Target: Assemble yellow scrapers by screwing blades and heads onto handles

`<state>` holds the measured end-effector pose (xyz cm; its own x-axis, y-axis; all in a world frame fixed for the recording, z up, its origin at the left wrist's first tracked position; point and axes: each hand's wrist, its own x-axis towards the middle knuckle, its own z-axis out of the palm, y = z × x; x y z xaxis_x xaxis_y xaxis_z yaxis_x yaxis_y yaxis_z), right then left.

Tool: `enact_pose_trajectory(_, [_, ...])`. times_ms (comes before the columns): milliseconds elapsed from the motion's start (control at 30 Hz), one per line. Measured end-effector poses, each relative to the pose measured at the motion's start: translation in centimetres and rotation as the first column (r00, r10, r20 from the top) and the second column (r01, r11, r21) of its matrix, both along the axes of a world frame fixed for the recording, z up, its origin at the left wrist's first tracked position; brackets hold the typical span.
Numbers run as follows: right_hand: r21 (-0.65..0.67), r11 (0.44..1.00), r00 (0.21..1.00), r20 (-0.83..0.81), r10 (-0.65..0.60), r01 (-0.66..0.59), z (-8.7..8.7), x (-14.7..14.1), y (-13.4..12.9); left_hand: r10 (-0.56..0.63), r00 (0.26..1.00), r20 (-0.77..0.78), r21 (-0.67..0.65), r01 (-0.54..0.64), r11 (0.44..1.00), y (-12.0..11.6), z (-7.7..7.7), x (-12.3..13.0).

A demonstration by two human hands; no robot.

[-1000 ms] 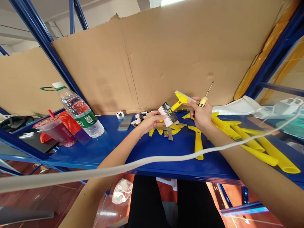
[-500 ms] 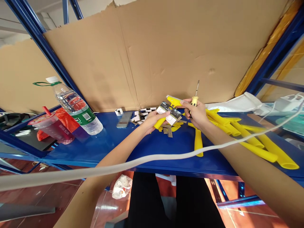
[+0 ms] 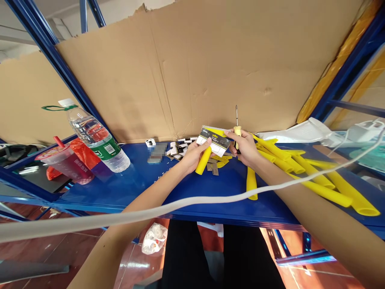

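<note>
My left hand [image 3: 194,155] is closed, its thumb pressing a black-and-white printed card [image 3: 213,141]. A yellow tubular handle [image 3: 203,161] sticks out below the card, by the same fingers. Behind the card's upper edge shows a yellow scraper head [image 3: 217,131], partly covered. My right hand [image 3: 246,147] is closed round a screwdriver [image 3: 237,130] with a pale yellow handle, its shaft pointing up. Its fingertips also touch the scraper head at the card's right end. Below the hands lie flat metal blades [image 3: 214,166] and small yellow pieces [image 3: 222,162] on the blue shelf [image 3: 180,184].
Several yellow tubular handles [image 3: 319,176] are heaped at right; another yellow handle [image 3: 252,184] lies nearer. A white cable [image 3: 210,199] crosses in front. At left stand a water bottle [image 3: 102,142] and a red drink cup [image 3: 69,164]. Cardboard [image 3: 225,72] closes the back.
The scraper head has moved left and down, from above the card to behind its upper edge. My right hand and the screwdriver have shifted left with it; the yellow handle below the card shows more.
</note>
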<state>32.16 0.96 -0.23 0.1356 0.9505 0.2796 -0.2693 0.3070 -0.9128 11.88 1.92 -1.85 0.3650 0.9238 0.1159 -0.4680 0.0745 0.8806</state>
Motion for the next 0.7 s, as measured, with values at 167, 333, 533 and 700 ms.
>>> enact_pose_trajectory(167, [0.013,1.0,1.0,-0.013,-0.019,0.02,-0.1,0.0,0.1,-0.031,0.999,0.012,0.055,0.03,0.998,-0.2,0.0,0.1])
enact_pose_trajectory(333, [0.004,0.999,0.998,-0.034,-0.044,0.044,0.4,0.4,0.2,-0.171,0.984,-0.049,0.119,0.175,0.977,-0.3,-0.3,-0.1])
enact_pose_trajectory(533, [0.01,0.999,0.999,-0.033,-0.036,0.037,1.3,1.0,0.0,-0.112,0.962,-0.25,0.036,0.125,0.992,-0.7,-1.1,0.4])
enact_pose_trajectory(700, [0.014,1.0,0.999,-0.037,0.026,-0.025,1.6,0.9,-0.3,0.072,0.978,-0.197,0.15,-0.042,0.988,-1.3,-0.9,0.7])
